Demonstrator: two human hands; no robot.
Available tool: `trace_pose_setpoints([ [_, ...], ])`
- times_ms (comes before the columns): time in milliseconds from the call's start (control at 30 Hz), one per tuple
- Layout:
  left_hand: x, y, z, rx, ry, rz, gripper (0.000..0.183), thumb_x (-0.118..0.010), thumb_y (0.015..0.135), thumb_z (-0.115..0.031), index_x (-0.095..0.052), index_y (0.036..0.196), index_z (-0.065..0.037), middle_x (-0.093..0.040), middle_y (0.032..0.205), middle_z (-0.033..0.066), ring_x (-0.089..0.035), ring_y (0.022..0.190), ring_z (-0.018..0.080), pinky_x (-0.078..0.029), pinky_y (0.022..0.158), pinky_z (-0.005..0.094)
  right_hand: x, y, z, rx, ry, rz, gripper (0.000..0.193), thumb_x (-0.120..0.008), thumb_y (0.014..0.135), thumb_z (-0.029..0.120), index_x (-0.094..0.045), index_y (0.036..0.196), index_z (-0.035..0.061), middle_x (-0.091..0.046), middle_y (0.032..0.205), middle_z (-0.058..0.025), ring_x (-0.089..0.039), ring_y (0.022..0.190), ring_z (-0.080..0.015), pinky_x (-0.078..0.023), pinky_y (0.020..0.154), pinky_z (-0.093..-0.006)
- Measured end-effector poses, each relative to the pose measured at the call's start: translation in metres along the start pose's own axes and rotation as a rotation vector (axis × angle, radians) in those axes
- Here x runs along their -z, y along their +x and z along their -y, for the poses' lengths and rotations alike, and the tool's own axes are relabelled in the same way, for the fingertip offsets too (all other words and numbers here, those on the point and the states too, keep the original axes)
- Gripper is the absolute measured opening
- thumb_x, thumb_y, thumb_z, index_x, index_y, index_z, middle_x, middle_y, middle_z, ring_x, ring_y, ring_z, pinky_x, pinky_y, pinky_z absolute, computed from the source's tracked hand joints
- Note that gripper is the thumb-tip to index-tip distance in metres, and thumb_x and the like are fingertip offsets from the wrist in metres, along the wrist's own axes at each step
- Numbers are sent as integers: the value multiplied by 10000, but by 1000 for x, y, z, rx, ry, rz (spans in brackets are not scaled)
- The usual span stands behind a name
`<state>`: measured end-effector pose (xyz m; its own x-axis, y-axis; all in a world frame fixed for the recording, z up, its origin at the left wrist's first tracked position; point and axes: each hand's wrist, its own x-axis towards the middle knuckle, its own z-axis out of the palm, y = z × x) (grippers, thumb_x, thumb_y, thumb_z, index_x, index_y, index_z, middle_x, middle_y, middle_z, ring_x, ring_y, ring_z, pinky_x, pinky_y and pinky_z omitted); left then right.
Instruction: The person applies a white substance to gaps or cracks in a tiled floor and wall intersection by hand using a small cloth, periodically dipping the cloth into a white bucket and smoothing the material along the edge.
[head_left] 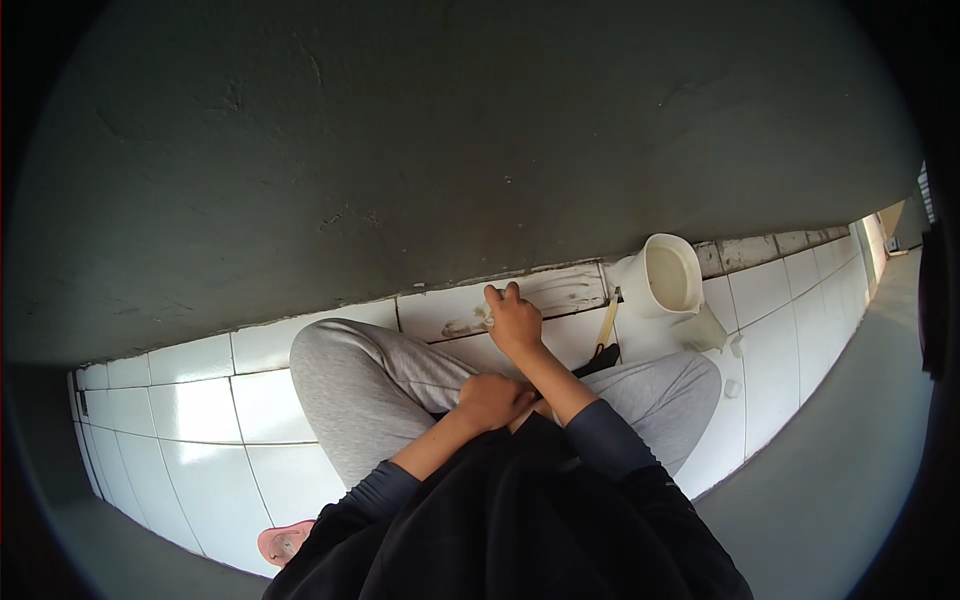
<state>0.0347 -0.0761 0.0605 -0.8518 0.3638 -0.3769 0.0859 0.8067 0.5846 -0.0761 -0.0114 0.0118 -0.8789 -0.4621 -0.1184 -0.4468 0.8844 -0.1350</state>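
My right hand (516, 320) is down on a white tile strip at the foot of the dark wall. Its fingers are bent around a small pale thing, mostly hidden, that I cannot make out. Grey-brown wet smears (565, 292) mark the tile beside it. My left hand (492, 402) is curled closed in my lap, below the right forearm; whatever its fingers hold, if anything, is hidden. To the right, a white plastic jug (672, 278) contains cloudy liquid. A slim tool with a yellow handle (608, 322) lies between the jug and my right knee.
The dark grey wall (480, 130) rises just ahead. A translucent crumpled piece (703, 328) and a small whitish bit (738, 345) lie right of my knee. A pink slipper (285, 542) is at the lower left. Grimy tiles (750, 252) continue along the wall past the jug.
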Motion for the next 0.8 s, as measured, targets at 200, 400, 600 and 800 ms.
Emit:
trace_pose_setpoints([
  [200, 1, 0, -1, -16, 29, 28, 337, -406, 865, -415, -667, 898, -205, -630, 704, 120, -619, 702, 298, -486, 607, 418, 17, 11, -105, -270, 53, -129, 405, -653, 747, 291, -437, 1057, 148, -524, 958, -156, -618, 750, -329, -512, 595, -411],
  [400, 2, 2, -3, -41, -7, -10, 350, -394, 867, -428, -666, 894, -210, -637, 740, 110, -619, 718, 293, -487, 628, 413, 17, 20, -97, -416, -25, -120, 463, -705, 696, 252, -425, 1048, 141, -518, 995, -166, -625, 766, -319, -519, 606, -402],
  [600, 1, 3, -1, 24, 44, 75, 348, -392, 870, -420, -657, 916, -200, -637, 744, 114, -620, 721, 291, -487, 628, 415, 0, 12, 9, -112, 98, -69, 440, -671, 724, 307, -422, 1035, 120, -517, 995, -181, -618, 733, -338, -514, 618, -404],
  [800, -2, -1, 1, -22, 6, 2, 351, -399, 871, -412, -659, 899, -179, -637, 741, 117, -620, 722, 293, -484, 621, 418, 16, 19, -75, -353, 77, -96, 451, -654, 753, 318, -410, 1066, 103, -523, 1006, -171, -617, 788, -327, -515, 637, -405],
])
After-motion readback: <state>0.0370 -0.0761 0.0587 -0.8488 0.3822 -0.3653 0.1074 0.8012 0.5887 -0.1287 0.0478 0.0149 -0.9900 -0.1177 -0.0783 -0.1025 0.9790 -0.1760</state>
